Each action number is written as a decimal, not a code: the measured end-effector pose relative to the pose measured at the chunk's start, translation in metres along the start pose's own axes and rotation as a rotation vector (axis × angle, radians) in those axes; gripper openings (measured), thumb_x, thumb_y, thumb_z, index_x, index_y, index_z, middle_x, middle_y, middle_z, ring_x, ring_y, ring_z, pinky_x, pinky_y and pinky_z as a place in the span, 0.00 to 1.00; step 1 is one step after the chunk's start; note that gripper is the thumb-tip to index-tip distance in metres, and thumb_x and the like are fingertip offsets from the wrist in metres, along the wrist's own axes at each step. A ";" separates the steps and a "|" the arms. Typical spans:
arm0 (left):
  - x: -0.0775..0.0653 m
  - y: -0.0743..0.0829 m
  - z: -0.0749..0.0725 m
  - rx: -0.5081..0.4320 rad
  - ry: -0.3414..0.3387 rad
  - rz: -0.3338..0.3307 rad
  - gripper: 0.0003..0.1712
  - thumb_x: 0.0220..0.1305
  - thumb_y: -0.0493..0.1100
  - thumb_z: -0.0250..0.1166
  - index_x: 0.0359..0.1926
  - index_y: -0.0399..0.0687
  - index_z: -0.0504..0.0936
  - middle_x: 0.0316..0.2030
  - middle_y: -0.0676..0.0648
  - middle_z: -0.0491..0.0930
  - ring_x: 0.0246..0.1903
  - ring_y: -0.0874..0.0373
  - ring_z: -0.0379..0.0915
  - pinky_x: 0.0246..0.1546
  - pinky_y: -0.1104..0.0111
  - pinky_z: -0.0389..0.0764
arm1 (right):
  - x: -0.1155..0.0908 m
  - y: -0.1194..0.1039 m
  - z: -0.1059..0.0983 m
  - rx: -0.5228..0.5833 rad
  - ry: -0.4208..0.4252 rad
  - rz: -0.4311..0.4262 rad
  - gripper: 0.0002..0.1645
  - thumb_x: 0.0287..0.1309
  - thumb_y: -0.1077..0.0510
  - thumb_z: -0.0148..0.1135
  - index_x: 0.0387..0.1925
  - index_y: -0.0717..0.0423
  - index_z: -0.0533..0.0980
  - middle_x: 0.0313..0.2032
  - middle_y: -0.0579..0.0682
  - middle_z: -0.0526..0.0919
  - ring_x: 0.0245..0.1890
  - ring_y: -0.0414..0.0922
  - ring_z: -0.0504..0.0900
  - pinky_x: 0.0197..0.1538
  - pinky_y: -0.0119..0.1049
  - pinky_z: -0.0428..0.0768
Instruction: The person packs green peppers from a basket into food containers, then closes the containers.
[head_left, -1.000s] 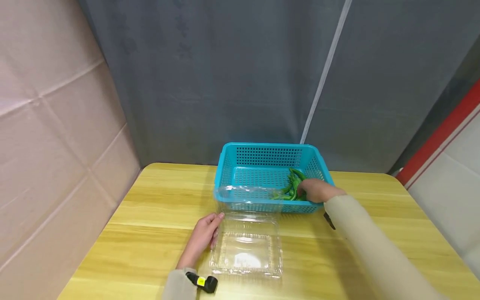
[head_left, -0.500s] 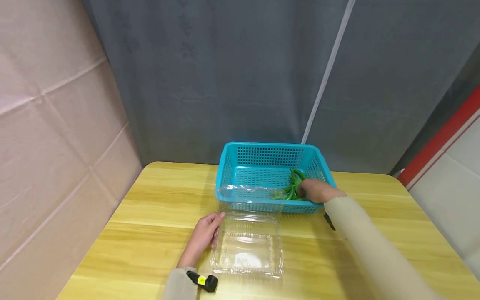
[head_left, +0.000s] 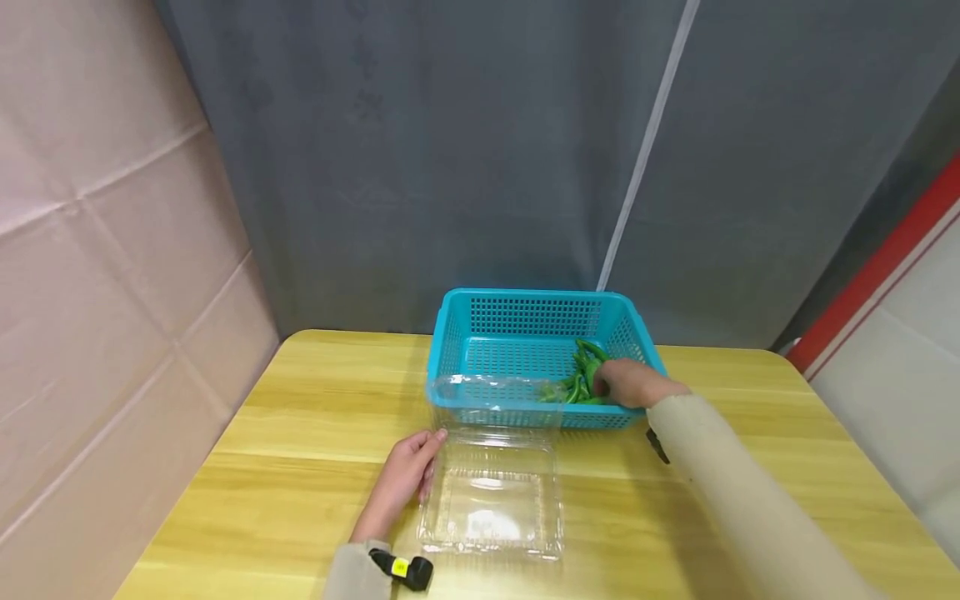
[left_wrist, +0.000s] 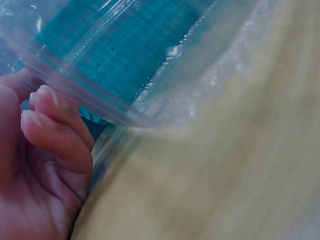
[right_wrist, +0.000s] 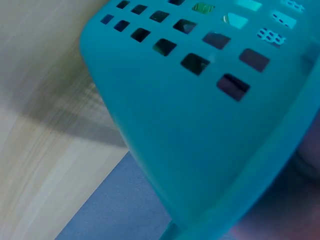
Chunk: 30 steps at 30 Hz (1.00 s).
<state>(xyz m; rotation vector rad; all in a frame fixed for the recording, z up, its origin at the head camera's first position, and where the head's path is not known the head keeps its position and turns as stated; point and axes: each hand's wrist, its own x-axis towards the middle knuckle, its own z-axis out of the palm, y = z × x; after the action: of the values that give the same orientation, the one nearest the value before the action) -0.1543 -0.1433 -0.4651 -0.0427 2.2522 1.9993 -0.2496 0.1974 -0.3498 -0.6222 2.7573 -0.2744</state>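
Observation:
A clear plastic clamshell box [head_left: 491, 508] lies on the table with its lid [head_left: 495, 400] raised against the front of a blue basket [head_left: 525, 298]. My left hand [head_left: 405, 468] pinches the box's left edge near the hinge. In the left wrist view the curled fingers [left_wrist: 55, 135] sit right at that clear edge. Inside the basket's right front corner lies a small heap of green chili peppers [head_left: 576, 388]. My right hand [head_left: 632, 383] reaches over the basket's right rim, its bent fingers gripping at the peppers; its fingertips are partly hidden. The right wrist view is mostly filled by the basket's wall [right_wrist: 190, 130].
The wooden table [head_left: 300, 500] backs onto a dark grey curtain [head_left: 420, 167]. A pale padded wall [head_left: 112, 333] stands to the left. On the right is a white panel with a red strip [head_left: 877, 267].
The right hand stays at the peppers and shifts only slightly among them. The left hand and the box keep their places; the head view has tilted a little.

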 end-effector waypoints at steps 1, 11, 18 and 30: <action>0.000 0.000 0.000 -0.001 0.000 0.000 0.30 0.56 0.63 0.55 0.20 0.40 0.64 0.09 0.49 0.61 0.04 0.59 0.54 0.02 0.71 0.59 | 0.000 0.000 0.001 -0.001 0.005 -0.003 0.07 0.52 0.65 0.58 0.35 0.57 0.78 0.34 0.48 0.78 0.35 0.46 0.74 0.41 0.44 0.75; 0.000 0.001 -0.001 -0.006 0.002 -0.024 0.32 0.55 0.65 0.56 0.22 0.37 0.65 0.09 0.50 0.61 0.04 0.59 0.54 0.02 0.72 0.59 | -0.001 0.012 0.007 0.019 0.088 -0.077 0.08 0.51 0.66 0.59 0.35 0.57 0.79 0.34 0.49 0.79 0.38 0.50 0.76 0.41 0.46 0.75; 0.000 0.001 -0.001 -0.008 -0.005 -0.024 0.31 0.54 0.65 0.56 0.21 0.40 0.65 0.09 0.49 0.62 0.04 0.58 0.54 0.02 0.71 0.59 | -0.005 0.015 0.010 0.066 0.156 -0.091 0.11 0.52 0.65 0.59 0.40 0.61 0.77 0.37 0.52 0.80 0.40 0.52 0.77 0.42 0.47 0.75; 0.001 0.001 -0.001 -0.014 -0.005 -0.026 0.30 0.55 0.63 0.56 0.21 0.39 0.65 0.10 0.50 0.62 0.04 0.59 0.54 0.02 0.72 0.59 | -0.011 0.012 0.019 0.191 0.265 -0.033 0.12 0.53 0.61 0.60 0.41 0.58 0.77 0.38 0.51 0.80 0.39 0.49 0.77 0.42 0.46 0.75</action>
<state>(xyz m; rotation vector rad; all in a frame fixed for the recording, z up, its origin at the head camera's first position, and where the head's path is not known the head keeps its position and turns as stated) -0.1556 -0.1442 -0.4642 -0.0687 2.2232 1.9999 -0.2388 0.2109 -0.3684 -0.6202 2.9225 -0.6637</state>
